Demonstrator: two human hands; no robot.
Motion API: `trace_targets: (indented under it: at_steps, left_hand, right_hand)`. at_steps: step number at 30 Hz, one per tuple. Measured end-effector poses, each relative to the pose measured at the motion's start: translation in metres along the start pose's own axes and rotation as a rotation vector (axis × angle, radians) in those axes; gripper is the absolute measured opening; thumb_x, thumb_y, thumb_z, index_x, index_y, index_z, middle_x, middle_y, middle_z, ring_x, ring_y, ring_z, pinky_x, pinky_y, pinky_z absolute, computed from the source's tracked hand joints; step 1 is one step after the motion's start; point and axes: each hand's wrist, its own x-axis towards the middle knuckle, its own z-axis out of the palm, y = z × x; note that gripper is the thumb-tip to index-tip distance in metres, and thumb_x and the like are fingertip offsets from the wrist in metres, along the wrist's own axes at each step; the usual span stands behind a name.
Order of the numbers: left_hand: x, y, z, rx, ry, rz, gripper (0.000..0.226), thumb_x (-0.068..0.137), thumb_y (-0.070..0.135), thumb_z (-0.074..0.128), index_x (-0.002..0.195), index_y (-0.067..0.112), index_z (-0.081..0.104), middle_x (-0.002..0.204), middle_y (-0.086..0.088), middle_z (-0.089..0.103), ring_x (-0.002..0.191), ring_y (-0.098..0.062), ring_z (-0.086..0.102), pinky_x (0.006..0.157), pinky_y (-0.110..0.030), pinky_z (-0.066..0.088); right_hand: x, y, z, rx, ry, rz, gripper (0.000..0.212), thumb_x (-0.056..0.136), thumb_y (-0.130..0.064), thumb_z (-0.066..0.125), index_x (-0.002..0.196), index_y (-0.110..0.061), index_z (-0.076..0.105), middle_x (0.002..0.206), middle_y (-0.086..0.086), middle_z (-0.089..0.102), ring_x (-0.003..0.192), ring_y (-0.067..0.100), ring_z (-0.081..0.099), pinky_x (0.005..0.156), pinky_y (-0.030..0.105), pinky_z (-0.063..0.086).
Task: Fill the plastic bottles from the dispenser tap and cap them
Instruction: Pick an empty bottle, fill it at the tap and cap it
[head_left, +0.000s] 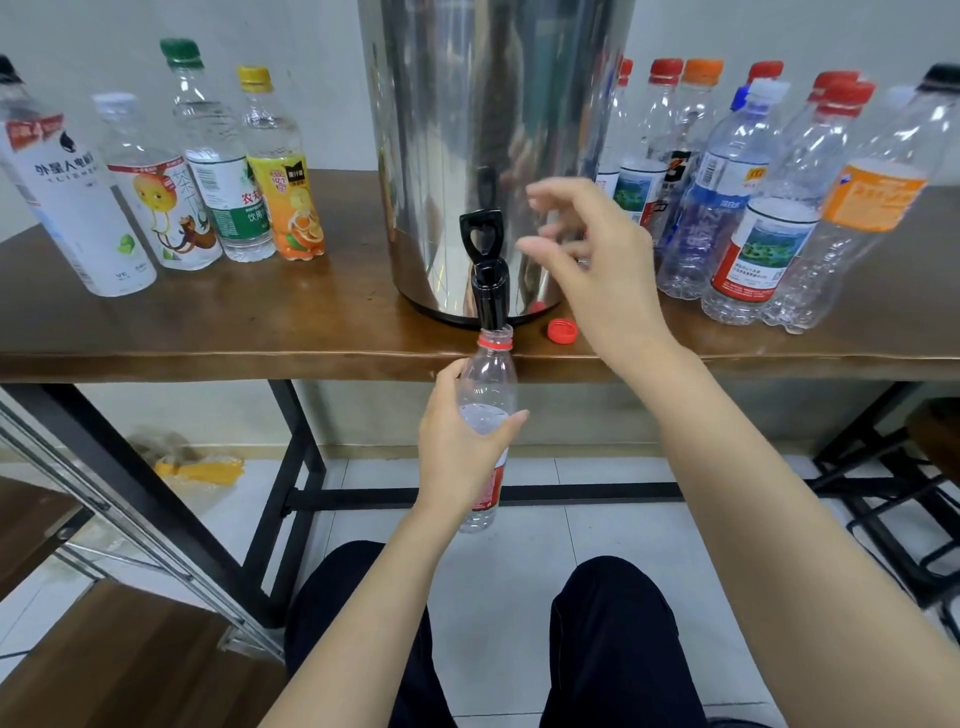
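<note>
The left hand (462, 447) grips the bottle (488, 379) below the counter (260, 322) edge, long axis upright, mouth pointing to 12 o'clock under the tap (490, 296). Beyond, the nearer right hand (587, 260) hovers, fingers (550, 250) spread, holding nothing; the lever (480, 234) lies at its 9 o'clock.

"外星人电解" on the white bottle (78, 208) at far left, "农夫" and "饮用" on the green-label bottle (224, 205)
</note>
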Motion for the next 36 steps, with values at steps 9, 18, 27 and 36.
trace_targets:
  at_steps: [9,18,27,36]
  left_hand:
    - [-0.001,-0.005,0.004,0.059,0.063,0.072,0.074,0.076,0.033,0.084,0.139,0.025,0.045,0.129,0.013,0.044,0.106,0.015,0.041,0.085,0.007,0.028]
    - [0.008,-0.002,0.005,0.062,0.086,0.111,0.073,0.071,0.028,0.087,0.134,0.019,0.050,0.125,0.007,0.046,0.105,0.008,0.042,0.086,0.005,0.031]
    - [0.008,-0.008,0.005,0.088,0.150,0.209,0.071,0.068,0.028,0.089,0.130,0.014,0.057,0.128,0.005,0.044,0.112,0.003,0.045,0.092,-0.001,0.034]
    - [0.015,-0.011,-0.001,0.143,0.109,0.241,0.074,0.069,0.031,0.088,0.133,0.014,0.053,0.137,0.005,0.047,0.119,0.006,0.039,0.096,0.004,0.026]
  right_hand:
    - [0.024,-0.018,0.010,-0.157,-0.211,-0.104,0.022,0.091,-0.008,0.063,0.112,-0.013,0.066,0.101,-0.006,0.060,0.094,0.009,0.055,0.087,0.023,0.047]
    - [0.025,-0.019,0.012,-0.135,-0.218,-0.074,0.019,0.091,-0.006,0.062,0.109,-0.013,0.063,0.102,-0.006,0.061,0.094,0.008,0.056,0.085,0.020,0.047]
    - [0.020,-0.016,0.017,-0.160,-0.139,-0.111,0.013,0.089,-0.010,0.063,0.101,-0.014,0.063,0.094,-0.014,0.054,0.087,0.009,0.056,0.077,0.031,0.050]
    - [0.007,-0.010,0.020,-0.079,-0.003,-0.178,0.010,0.084,0.001,0.064,0.087,-0.008,0.062,0.087,-0.013,0.051,0.078,0.001,0.053,0.072,0.019,0.048]
